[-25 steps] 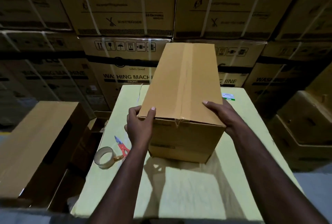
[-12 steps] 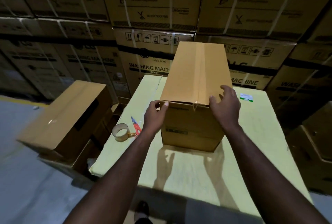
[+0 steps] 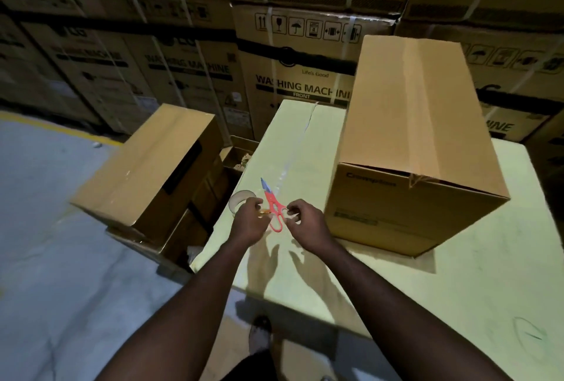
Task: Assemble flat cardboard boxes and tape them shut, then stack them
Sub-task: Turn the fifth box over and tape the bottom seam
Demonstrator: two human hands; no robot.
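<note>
Cardboard box (image 3: 412,148), frame right, closed; fingers of left hand (image 3: 248,223) curl at tape roll (image 3: 239,198), right hand (image 3: 305,225) likewise at scissors (image 3: 272,204), grip unclear; best taken by handles.

Took left hand (image 3: 248,221) and right hand (image 3: 305,225) off the near end of the taped box (image 3: 412,136) | moved both leftward to the yellow-green table's (image 3: 457,289) left side | curled left hand beside the tape roll (image 3: 239,199) | curled right hand at the red scissors (image 3: 273,206) handle | could not tell either grip for certain
</note>
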